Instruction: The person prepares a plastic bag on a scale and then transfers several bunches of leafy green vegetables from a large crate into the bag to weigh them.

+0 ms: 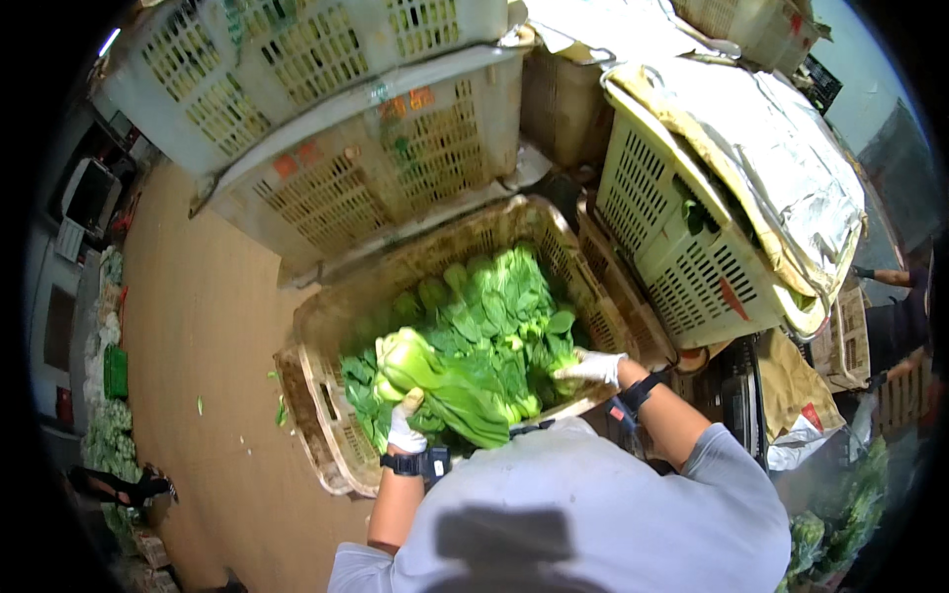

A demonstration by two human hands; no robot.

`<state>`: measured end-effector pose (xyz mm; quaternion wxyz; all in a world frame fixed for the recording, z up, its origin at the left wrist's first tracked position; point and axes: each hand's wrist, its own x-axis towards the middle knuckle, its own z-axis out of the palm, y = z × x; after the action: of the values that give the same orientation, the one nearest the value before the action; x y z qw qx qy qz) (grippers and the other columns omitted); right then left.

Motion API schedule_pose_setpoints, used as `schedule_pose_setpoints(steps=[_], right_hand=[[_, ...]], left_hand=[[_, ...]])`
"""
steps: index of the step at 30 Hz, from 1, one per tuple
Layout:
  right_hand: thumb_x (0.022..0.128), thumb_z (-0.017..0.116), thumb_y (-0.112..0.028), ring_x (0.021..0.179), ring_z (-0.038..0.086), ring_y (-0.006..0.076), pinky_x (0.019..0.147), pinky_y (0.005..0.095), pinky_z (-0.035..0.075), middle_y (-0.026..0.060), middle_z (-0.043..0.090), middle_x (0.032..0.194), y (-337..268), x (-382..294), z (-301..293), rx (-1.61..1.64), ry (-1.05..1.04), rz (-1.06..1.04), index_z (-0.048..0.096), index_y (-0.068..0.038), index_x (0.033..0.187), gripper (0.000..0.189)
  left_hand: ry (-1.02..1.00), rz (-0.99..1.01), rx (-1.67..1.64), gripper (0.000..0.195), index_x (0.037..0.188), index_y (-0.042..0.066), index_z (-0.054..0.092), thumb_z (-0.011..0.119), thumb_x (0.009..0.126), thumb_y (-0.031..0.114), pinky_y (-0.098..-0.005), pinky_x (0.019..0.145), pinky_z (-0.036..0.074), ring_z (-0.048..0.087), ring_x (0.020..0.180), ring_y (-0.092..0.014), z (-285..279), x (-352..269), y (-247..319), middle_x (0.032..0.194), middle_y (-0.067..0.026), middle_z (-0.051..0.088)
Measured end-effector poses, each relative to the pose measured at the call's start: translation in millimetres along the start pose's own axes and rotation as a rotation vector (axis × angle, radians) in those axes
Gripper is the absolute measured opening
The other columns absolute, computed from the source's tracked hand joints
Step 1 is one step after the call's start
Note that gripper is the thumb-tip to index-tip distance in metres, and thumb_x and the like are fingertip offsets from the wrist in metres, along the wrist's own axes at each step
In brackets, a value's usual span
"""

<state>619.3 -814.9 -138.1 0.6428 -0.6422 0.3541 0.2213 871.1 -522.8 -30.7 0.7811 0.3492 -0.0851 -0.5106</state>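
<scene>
Before me a plastic crate (330,415) holds leafy greens (482,319), with pale stem ends showing along its far side. My left hand (408,430), in a white glove, grips a head of bok choy (415,367) above the crate's near left part; its pale base points up and away, its leaves hang to the right. At the near right side of the crate, my right hand (593,367), also gloved, has its fingers on another green bunch (565,368); part of that bunch is hidden among the leaves.
Stacked vented crates (356,178) stand beyond. At right, a tall crate (689,237) bears a silvery cover (786,163). A brown paper bag (793,378) lies near the right arm. Another person (897,319) is at far right. Leaf scraps (281,411) lie on the floor.
</scene>
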Motion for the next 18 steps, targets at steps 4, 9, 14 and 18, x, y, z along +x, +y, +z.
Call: schedule_pose_setpoints(steps=[4, 9, 14, 18], right_hand=[[0.065, 0.078, -0.049, 0.108, 0.056, 0.0367, 0.090, 0.0425, 0.047, 0.0190, 0.057, 0.119, -99.9, -79.5, 8.0, -0.777, 0.411, -0.117, 0.035, -0.015, 0.142, 0.094], [0.059, 0.081, -0.034, 0.100, 0.053, 0.0324, 0.090, 0.0391, 0.045, 0.0157, 0.057, 0.102, -146.3, -117.6, 16.2, -0.785, 0.626, -0.625, 0.043, -0.018, 0.136, 0.088], [0.056, 0.085, -0.023, 0.114, 0.049, 0.0273, 0.097, 0.0362, 0.041, 0.0128, 0.050, 0.124, -150.4, -106.6, 28.9, -0.239, 0.448, -1.032, 0.042, -0.011, 0.138, 0.094], [0.057, 0.086, -0.019, 0.115, 0.049, 0.0238, 0.097, 0.0360, 0.041, 0.0103, 0.048, 0.125, -139.4, -90.3, 36.4, 0.016, 0.397, -1.082, 0.042, -0.012, 0.136, 0.091]], left_hand=[[0.078, 0.046, 0.327, 0.082, 0.142, 0.007, 0.032, 0.078, 0.074, 0.019, -0.0404, 0.092, 0.050, 0.055, 0.111, -0.025, -7.8, -0.3, 1.0, 0.128, -0.0119, 0.051], [-0.282, 0.446, 0.619, 0.133, 0.151, 0.022, -0.003, 0.090, 0.056, 0.015, -0.0370, 0.103, 0.041, 0.044, 0.124, -0.024, 67.0, 39.8, -2.2, 0.142, -0.0099, 0.035], [-0.430, 0.523, 0.751, 0.124, 0.150, 0.023, -0.002, 0.086, 0.062, 0.027, -0.0447, 0.112, 0.026, 0.042, 0.128, -0.025, 84.4, 43.8, -32.9, 0.136, -0.0117, 0.045], [-0.329, 0.177, 0.693, 0.082, 0.136, 0.020, 0.037, 0.067, 0.071, 0.059, -0.0546, 0.112, 0.021, 0.048, 0.124, -0.028, 91.4, 38.2, -35.9, 0.128, -0.0128, 0.054]])
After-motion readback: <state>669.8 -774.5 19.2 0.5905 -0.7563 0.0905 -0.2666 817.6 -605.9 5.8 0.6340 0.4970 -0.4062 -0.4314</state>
